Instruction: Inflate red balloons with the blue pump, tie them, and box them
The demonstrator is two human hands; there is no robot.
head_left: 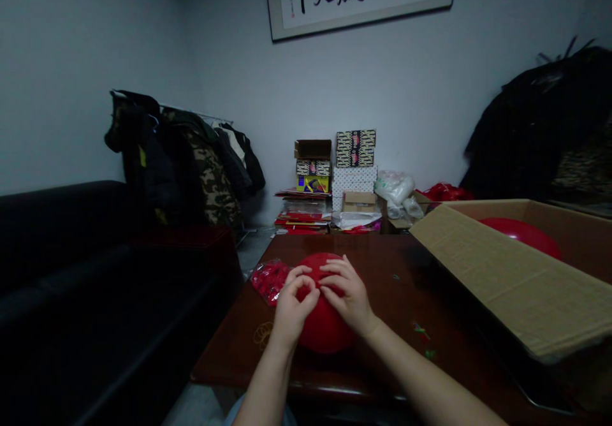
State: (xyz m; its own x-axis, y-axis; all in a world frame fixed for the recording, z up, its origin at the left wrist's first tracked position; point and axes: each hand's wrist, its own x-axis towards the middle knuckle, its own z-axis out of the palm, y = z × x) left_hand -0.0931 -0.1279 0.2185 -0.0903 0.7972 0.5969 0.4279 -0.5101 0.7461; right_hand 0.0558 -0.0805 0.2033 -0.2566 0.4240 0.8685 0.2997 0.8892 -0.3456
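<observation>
A red balloon sits at the near part of the tabletop, directly in front of the person, with both hands over its upper side. Its rounded body bulges toward the person and the near edge. Its long axis seems to run from the far side toward the near edge, but the hands cover both flanks, so this is hard to judge. Which way its neck points cannot be told.

The left hand curls thumb and index finger into a ring, their tips close together over the balloon. The right hand comes in from the other side, its fingers bent and somewhat spread, the tips beside those of the left. Whether either pinches the neck is too small to tell.

A clear packet with red contents lies just left of the balloon. Small green scraps lie to the right, near an open cardboard box holding another red balloon.
</observation>
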